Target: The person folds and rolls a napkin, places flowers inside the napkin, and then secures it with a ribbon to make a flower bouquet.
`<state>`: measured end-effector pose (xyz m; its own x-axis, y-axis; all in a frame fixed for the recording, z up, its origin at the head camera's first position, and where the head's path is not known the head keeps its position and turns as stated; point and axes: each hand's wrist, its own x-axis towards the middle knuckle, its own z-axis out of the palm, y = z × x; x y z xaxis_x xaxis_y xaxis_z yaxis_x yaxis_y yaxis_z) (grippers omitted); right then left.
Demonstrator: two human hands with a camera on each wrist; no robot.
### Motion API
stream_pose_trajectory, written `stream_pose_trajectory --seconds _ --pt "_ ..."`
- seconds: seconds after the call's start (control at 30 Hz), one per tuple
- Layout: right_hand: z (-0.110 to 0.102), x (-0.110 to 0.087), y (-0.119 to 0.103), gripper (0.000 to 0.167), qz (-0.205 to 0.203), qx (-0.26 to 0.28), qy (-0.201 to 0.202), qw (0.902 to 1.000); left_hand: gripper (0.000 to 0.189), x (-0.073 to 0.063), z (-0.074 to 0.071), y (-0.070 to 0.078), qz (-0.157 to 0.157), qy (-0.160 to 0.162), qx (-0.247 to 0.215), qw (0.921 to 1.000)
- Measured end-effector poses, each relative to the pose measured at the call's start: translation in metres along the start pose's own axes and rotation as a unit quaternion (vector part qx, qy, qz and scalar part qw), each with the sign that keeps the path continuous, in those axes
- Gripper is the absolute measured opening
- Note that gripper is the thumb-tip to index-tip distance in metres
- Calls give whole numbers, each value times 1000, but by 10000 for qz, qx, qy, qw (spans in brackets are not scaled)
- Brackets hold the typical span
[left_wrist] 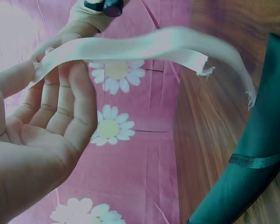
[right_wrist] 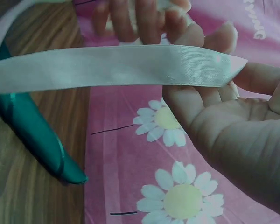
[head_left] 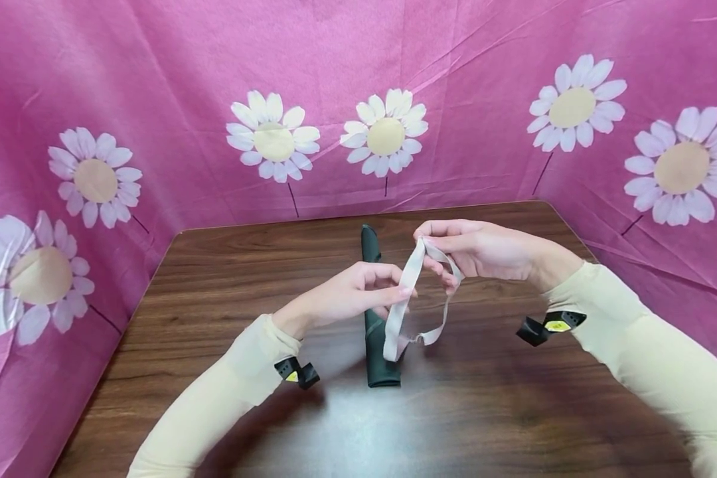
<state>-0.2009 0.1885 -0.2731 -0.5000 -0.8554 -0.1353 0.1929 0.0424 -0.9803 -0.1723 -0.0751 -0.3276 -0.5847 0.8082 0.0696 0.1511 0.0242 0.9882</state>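
Observation:
A white ribbon (head_left: 398, 318) hangs in a loose loop between the two hands, above the table. The left hand (head_left: 352, 289) pinches it between thumb and fingers partway along one side. At the loop's top, the right hand (head_left: 490, 249) pinches the ribbon where it folds over. Frayed cut ends of the ribbon (left_wrist: 130, 48) dangle in the left wrist view. Underneath lies a dark green roll of smooth fabric (head_left: 376, 358), narrow at its far end, with a thin band (left_wrist: 256, 161) across it.
The brown wood-grain table (head_left: 227, 292) has rounded far corners. A pink cloth (head_left: 179, 86) printed with white daisies surrounds it at the back and sides. Small black devices sit on both wrists, such as the left one (head_left: 288, 367), over cream sleeves.

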Motion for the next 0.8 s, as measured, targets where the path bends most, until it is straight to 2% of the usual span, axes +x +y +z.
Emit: stream_pose_trajectory --seconds 0.23,0.33,0.4,0.53,0.6,0.7,0.8 --pt "-2 -1 10 18 230 88 -25 9997 14 -7 3 1 -312 -29 -117 9994" --pt "-2 -1 12 25 363 -157 36 9992 15 -9 0 1 -412 27 -174 9990" --pt "-1 -1 12 27 517 -581 262 9966 15 -12 -3 1 -490 73 -210 9985" --pt "2 -3 10 36 771 -1597 743 9813 14 -20 -12 9 -616 120 -236 9978" --pt "4 -5 9 37 801 -1973 848 9734 13 -24 -17 15 -639 163 -195 9976" --pt "7 -8 7 35 720 -2553 905 9599 11 -29 -24 25 -656 276 -128 9974" --pt "12 -12 4 31 472 -3044 1001 9461 10 -32 -29 33 -650 382 6 9972"
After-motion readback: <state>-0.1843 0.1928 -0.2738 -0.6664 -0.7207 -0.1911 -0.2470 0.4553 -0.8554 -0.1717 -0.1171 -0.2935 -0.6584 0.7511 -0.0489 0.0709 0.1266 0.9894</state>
